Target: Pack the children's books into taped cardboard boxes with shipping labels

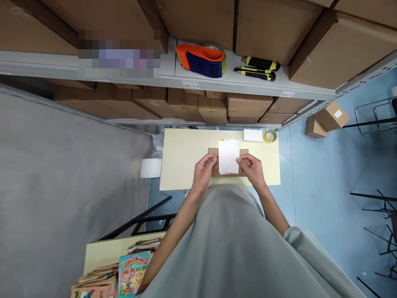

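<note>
A white label sheet with a small yellow strip at its top edge is held up in front of me. My right hand pinches its right edge between thumb and fingers. At the opposite edge, the closed fingers of my left hand grip the sheet, their tips partly hidden by it. Beneath the sheet and both hands lies a flat brown cardboard box, mostly covered. It rests on the pale yellow table.
A white box and a tape roll sit at the table's back right. Above, a shelf bears cartons, an orange tape dispenser and utility knives. Picture books are stacked at lower left.
</note>
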`<state>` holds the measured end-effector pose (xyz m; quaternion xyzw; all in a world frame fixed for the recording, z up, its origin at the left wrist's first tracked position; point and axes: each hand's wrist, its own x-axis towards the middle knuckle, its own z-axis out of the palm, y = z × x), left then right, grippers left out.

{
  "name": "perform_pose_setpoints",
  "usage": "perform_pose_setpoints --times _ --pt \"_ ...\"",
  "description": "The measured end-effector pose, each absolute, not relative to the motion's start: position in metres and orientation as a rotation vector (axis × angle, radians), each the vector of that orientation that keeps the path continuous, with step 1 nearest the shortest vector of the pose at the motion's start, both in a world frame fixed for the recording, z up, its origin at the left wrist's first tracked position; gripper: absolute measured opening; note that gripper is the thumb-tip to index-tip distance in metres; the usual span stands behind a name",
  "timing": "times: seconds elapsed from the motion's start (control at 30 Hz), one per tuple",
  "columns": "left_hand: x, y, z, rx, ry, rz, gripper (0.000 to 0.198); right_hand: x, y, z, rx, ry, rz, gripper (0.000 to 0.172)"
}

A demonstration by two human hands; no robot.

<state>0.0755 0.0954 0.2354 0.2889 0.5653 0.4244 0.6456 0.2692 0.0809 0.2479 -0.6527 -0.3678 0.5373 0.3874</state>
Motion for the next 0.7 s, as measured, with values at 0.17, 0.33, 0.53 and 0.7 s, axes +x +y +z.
perform_pose_setpoints --times 0.17,0.33,0.53,0.7 --pt "0.065 0.093 0.238 0.659 1.303 1.0 0.038 0.272 0.081 0.257 -1.658 -0.942 1.365 0.047" --pt "0.054 0.089 0.24 0.691 1.305 0.997 0.036 0.269 0.077 0.26 -1.647 -0.95 1.367 0.049" --pt "0.045 0.085 0.24 0.703 1.301 0.98 0.027 0.26 0.069 0.262 -1.63 -0.942 1.395 0.051" --pt "0.039 0.082 0.238 0.695 1.282 0.983 0.026 0.253 0.064 0.264 -1.63 -0.92 1.402 0.051"
